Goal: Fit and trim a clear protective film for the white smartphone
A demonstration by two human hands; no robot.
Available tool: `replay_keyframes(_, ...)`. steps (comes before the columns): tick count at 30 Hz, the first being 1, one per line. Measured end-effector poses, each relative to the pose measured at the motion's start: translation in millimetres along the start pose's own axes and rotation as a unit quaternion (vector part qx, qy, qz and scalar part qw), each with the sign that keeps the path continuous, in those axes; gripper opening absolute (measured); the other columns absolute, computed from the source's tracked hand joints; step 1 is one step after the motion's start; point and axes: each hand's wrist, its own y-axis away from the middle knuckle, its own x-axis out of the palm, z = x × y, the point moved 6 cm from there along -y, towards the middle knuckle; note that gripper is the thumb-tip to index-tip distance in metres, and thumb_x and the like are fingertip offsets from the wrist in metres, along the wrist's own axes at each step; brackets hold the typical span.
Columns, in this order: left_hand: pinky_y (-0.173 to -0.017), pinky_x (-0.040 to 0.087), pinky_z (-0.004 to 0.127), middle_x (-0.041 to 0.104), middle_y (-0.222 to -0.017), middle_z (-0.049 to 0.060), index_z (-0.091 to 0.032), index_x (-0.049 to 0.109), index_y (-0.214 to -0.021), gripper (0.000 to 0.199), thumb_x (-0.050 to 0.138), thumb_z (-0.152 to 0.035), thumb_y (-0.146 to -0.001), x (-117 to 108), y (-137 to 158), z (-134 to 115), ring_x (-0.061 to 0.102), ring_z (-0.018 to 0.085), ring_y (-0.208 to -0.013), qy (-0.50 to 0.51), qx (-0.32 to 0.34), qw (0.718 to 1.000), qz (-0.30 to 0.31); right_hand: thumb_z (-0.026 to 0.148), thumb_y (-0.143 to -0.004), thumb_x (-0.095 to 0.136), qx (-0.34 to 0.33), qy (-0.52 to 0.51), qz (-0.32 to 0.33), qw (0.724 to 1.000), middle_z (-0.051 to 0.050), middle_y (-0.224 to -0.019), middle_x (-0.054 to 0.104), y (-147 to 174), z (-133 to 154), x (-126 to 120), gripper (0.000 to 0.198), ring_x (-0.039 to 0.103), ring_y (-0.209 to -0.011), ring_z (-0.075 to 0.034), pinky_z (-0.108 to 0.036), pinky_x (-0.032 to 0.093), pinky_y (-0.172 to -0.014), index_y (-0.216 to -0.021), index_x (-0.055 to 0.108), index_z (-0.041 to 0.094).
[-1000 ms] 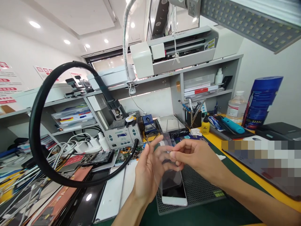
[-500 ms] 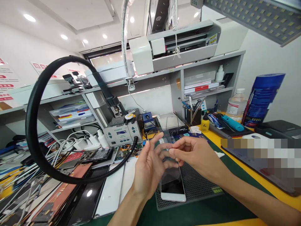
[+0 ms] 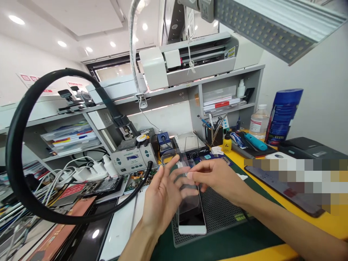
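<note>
My left hand (image 3: 162, 197) holds a thin clear screen protector (image 3: 188, 204), tilted, with rounded corners, its fingers spread behind the see-through sheet. At the sheet's right edge, my right hand (image 3: 217, 177) is closed in a pinch, thumb against forefinger. Whether a thin film lies between those fingertips is too small to tell. Below both hands, a white-framed phone (image 3: 192, 218) with a dark screen lies face up on a black textured mat (image 3: 214, 210). The sheet and my left fingers cover the phone's upper part.
A thick black hose (image 3: 16, 145) loops on the left from a grey rework station (image 3: 130, 159). Tablets and phone parts crowd the left side. A yellow bottle (image 3: 227, 144), a tool holder (image 3: 213, 136) and a dark device (image 3: 285, 192) stand or lie to the right. An LED lamp (image 3: 266, 32) hangs above.
The view has shifted, so the bench and both hands appear further left. My hands keep nearly the same pose around the screen protector; the phone stays on the mat.
</note>
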Motion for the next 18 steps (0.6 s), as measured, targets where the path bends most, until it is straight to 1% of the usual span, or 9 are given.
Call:
replay_keyframes(3, -0.086, 0.056, 0.049, 0.07, -0.112, 0.013, -0.021, 0.052, -0.143, 0.047, 0.035, -0.042, -0.105, 1, 1, -1, 0.067, 0.024, -0.088, -0.003, -0.001, 1.0, 0.002, 0.039, -0.083, 0.076, 0.005, -0.022, 0.0, 1.0, -0.001, -0.07, 0.073, -1, 1, -1, 0.021, 0.061, -0.058, -0.013, -0.024, 0.052, -0.057, -0.078, 0.079, 0.02)
replay_keyframes(6, -0.084, 0.058, 0.049, 0.07, -0.11, 0.013, -0.021, 0.054, -0.141, 0.048, 0.035, -0.045, -0.105, 2, 1, -1, 0.067, 0.024, -0.087, -0.031, 0.008, 0.999, 0.007, 0.039, -0.08, 0.079, 0.015, -0.055, 0.01, 0.998, -0.002, -0.069, 0.072, -3, -1, -1, 0.021, 0.061, -0.061, -0.015, -0.026, 0.052, -0.058, -0.076, 0.08, 0.019)
replay_keyframes(8, -0.079, 0.059, 0.046, 0.07, -0.108, 0.013, -0.019, 0.059, -0.134, 0.042, 0.045, -0.043, -0.102, -2, 0, 0, 0.067, 0.024, -0.087, -0.083, 0.019, 0.996, -0.001, 0.039, -0.078, 0.081, 0.022, -0.077, 0.017, 0.997, -0.002, -0.067, 0.07, -4, -2, -2, 0.022, 0.061, -0.06, -0.014, -0.026, 0.052, -0.057, -0.075, 0.079, 0.018)
replay_keyframes(10, -0.073, 0.06, 0.04, 0.071, -0.102, 0.012, -0.016, 0.067, -0.12, 0.031, 0.061, -0.035, -0.096, -8, 0, 0, 0.067, 0.023, -0.084, -0.163, 0.031, 0.986, -0.023, 0.037, -0.077, 0.081, 0.025, -0.09, 0.023, 0.995, -0.001, -0.065, 0.068, -4, -3, -3, 0.021, 0.06, -0.058, -0.013, -0.025, 0.05, -0.056, -0.074, 0.079, 0.016)
replay_keyframes(12, -0.068, 0.06, 0.036, 0.071, -0.095, 0.011, -0.013, 0.073, -0.104, 0.021, 0.07, -0.029, -0.091, -13, 0, -1, 0.067, 0.022, -0.08, -0.235, 0.047, 0.97, -0.043, 0.035, -0.077, 0.081, 0.025, -0.094, 0.028, 0.995, -0.001, -0.065, 0.068, -5, -2, -4, 0.02, 0.059, -0.057, -0.012, -0.024, 0.05, -0.056, -0.073, 0.079, 0.015)
replay_keyframes(14, -0.065, 0.06, 0.034, 0.071, -0.09, 0.011, -0.012, 0.075, -0.096, 0.019, 0.072, -0.03, -0.089, -16, 1, -2, 0.067, 0.021, -0.077, -0.274, 0.06, 0.958, -0.051, 0.034, -0.077, 0.081, 0.023, -0.095, 0.033, 0.995, -0.001, -0.067, 0.068, -5, 0, -4, 0.02, 0.059, -0.058, -0.012, -0.024, 0.05, -0.056, -0.074, 0.079, 0.014)
replay_keyframes(18, -0.064, 0.06, 0.033, 0.072, -0.088, 0.01, -0.012, 0.076, -0.095, 0.021, 0.071, -0.033, -0.09, -17, 2, -5, 0.067, 0.019, -0.074, -0.301, 0.078, 0.949, -0.051, 0.035, -0.076, 0.083, 0.023, -0.108, 0.049, 0.993, -0.001, -0.067, 0.068, -4, 2, -2, 0.021, 0.06, -0.059, -0.013, -0.024, 0.05, -0.057, -0.075, 0.079, 0.015)
